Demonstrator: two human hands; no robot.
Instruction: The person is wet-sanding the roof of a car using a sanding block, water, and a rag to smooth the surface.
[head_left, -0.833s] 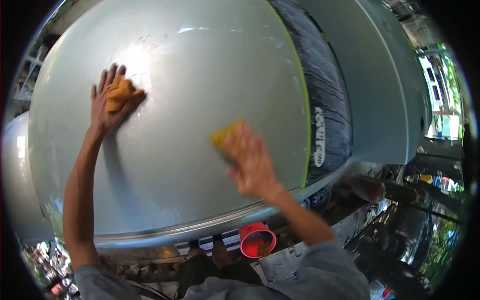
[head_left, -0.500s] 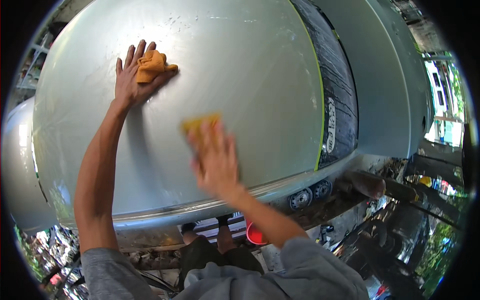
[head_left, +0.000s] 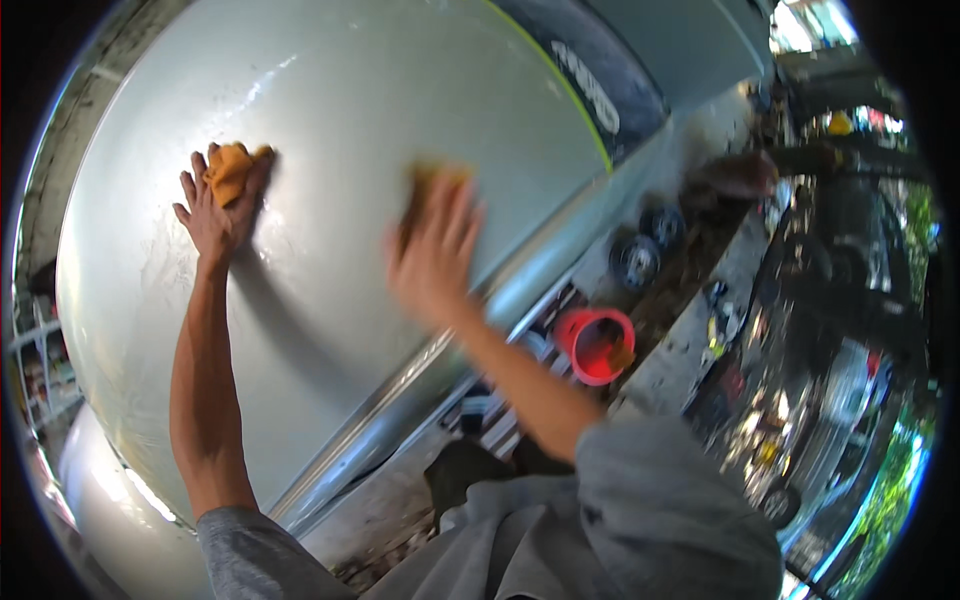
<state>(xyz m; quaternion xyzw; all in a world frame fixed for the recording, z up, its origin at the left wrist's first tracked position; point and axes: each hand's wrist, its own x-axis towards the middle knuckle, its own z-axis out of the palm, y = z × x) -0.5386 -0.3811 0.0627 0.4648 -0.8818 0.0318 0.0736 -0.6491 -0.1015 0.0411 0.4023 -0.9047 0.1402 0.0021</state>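
1. Silver-green and glossy, the curved car panel (head_left: 340,125) is the largest thing before us, and it lies below both hands. We judge it hard, stiff and rather slippery, with a finish that scratches easily; we would rest a flat palm on it.

2. Beyond its upper right edge we see the dark window (head_left: 625,75), bordered by a bright green strip (head_left: 550,68).

3. Near the lower edge of the panel, on the right, we find the red bucket (head_left: 573,325); an orange-brown piece (head_left: 621,355) shows inside.

4. Our left hand (head_left: 217,225) rests on the panel with fingers spread, and its grip is narrow only on the thumb side, around the orange cloth (head_left: 229,174). Our right hand (head_left: 437,265) is blurred, its grip on the yellow pad (head_left: 424,178).

5. This pad is under the right fingers; whether it touches the panel, we cannot tell. We expect it light and soft, best held flat across its back.

6. The cloth sits bunched, probably limp and light; we would take it by the gathered folds.
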